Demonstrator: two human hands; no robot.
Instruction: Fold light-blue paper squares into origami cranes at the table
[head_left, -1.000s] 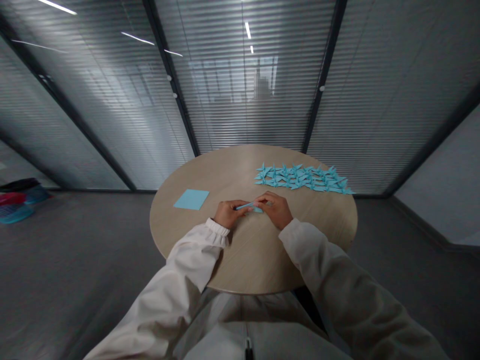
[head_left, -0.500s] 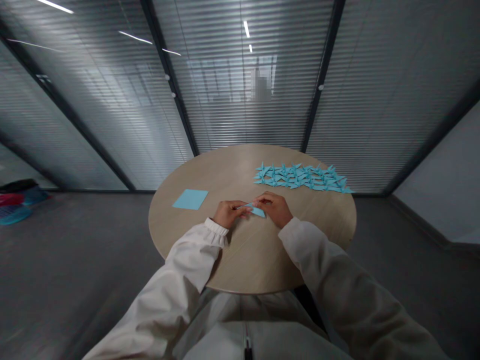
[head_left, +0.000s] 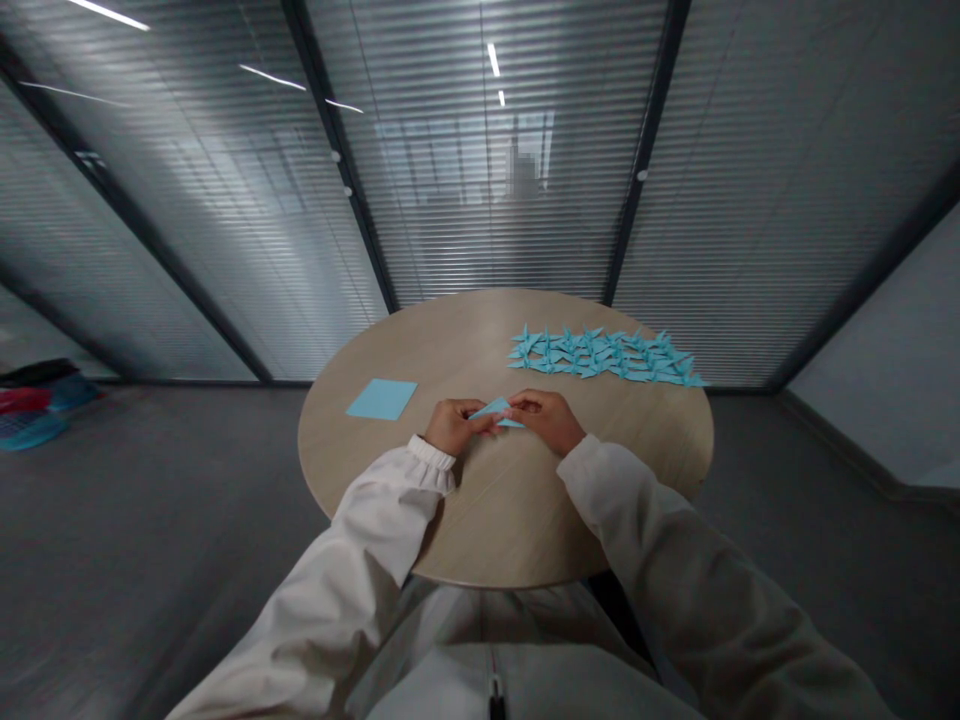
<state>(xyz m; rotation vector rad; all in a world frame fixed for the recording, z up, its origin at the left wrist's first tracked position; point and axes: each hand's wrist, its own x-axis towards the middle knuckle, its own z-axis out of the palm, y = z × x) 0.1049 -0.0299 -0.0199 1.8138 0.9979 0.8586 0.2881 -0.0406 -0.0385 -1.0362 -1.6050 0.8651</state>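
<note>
A folded piece of blue paper point(head_left: 495, 406) is held between my two hands over the middle of the table. My left hand point(head_left: 453, 426) pinches its left end, thumb laid along the near side. On the other end, the fingers and thumb of my right hand point(head_left: 549, 418) are closed. Parts of the paper are hidden behind the fingers, so its exact folds cannot be made out. Left of my left hand lies a flat blue square of paper point(head_left: 382, 399). Beyond my right hand, several blue folded paper cranes point(head_left: 600, 354) sit in close rows.
The round wooden table point(head_left: 502, 520) has its near edge close to my body. Glass panels with blinds point(head_left: 495, 250) stand behind it. On the floor at far left are blue and red items point(head_left: 34, 405), too blurred to name.
The folded paper has turned in my hands, and its peak now shows between them. My right hand's fingers have shifted slightly lower; my left hand has barely moved.
</note>
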